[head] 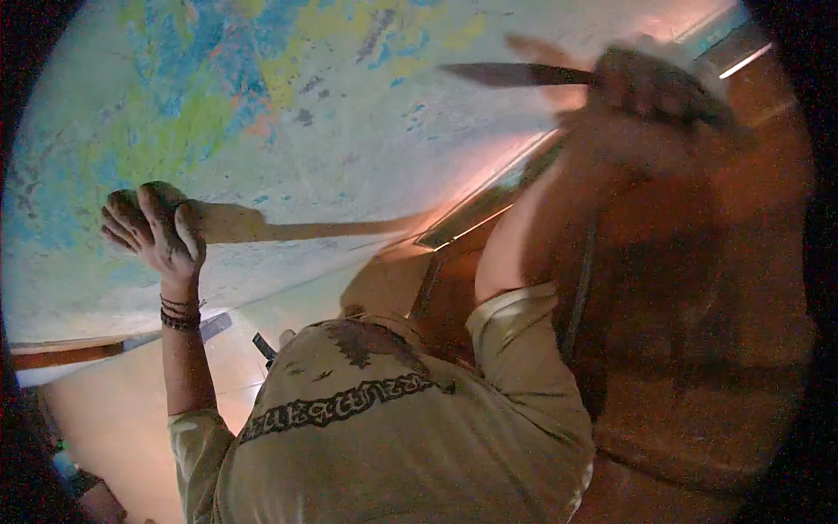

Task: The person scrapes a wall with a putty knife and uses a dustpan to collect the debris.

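My left hand (pixel 154 226) is raised at the left over a pale painted surface (pixel 314 164) with blue, green and yellow patches. Its fingers are bent and slightly apart, its thumb stands to the right, and I see nothing in it. Whether the fingertips touch the surface is hard to tell. At the upper right my right hand (pixel 655 88) is dark and blurred by motion. It grips a dark tool with a flat, pointed blade (pixel 517 74), which points left across the surface. The tool's handle is hidden in the hand.
A framed glass panel (pixel 465 216) with bright edges runs slantwise along the painted surface. Brown wood-like panelling (pixel 694 314) lies in shade at the right. A reddish-brown strip (pixel 69 355) borders the surface at lower left. Below it, various dark items (pixel 85 478) are indistinct.
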The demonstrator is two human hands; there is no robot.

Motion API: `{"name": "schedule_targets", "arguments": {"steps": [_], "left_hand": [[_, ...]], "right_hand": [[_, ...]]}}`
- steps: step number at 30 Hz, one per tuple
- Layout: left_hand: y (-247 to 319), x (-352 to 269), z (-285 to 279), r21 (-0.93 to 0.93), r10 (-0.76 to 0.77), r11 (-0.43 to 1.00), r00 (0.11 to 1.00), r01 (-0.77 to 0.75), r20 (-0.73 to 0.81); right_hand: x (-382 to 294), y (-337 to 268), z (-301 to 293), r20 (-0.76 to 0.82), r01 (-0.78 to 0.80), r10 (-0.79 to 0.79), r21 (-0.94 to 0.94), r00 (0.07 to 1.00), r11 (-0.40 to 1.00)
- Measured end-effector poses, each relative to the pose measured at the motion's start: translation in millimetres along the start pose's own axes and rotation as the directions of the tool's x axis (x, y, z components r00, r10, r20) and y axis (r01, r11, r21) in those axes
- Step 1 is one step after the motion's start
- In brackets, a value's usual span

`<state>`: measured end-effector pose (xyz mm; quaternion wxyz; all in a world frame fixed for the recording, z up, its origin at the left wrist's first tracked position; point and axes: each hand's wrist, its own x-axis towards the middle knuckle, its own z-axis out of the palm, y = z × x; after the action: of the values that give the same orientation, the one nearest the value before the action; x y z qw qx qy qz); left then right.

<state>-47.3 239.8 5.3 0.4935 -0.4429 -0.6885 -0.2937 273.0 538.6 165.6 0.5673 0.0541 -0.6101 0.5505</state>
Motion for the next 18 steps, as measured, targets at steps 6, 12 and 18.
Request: {"name": "schedule_targets", "arguments": {"steps": [6,12,18], "left_hand": [[-14,-12,6,0.075,0.042,0.996,0.999,-0.043,0.006],[-22,-1,-6,0.112,0.092,0.989,0.996,-0.091,0.001],[-17,3,-18,0.101,0.1,0.99,0.995,-0.1,0.003]], "right_hand": [[-54,74,31,0.004,0.082,-0.084,0.181,0.996,0.98],[-54,5,18,0.011,0.06,-0.066,0.301,0.998,0.952],[-72,-8,1,0.064,0.064,-0.093,0.355,0.994,0.932]]}}
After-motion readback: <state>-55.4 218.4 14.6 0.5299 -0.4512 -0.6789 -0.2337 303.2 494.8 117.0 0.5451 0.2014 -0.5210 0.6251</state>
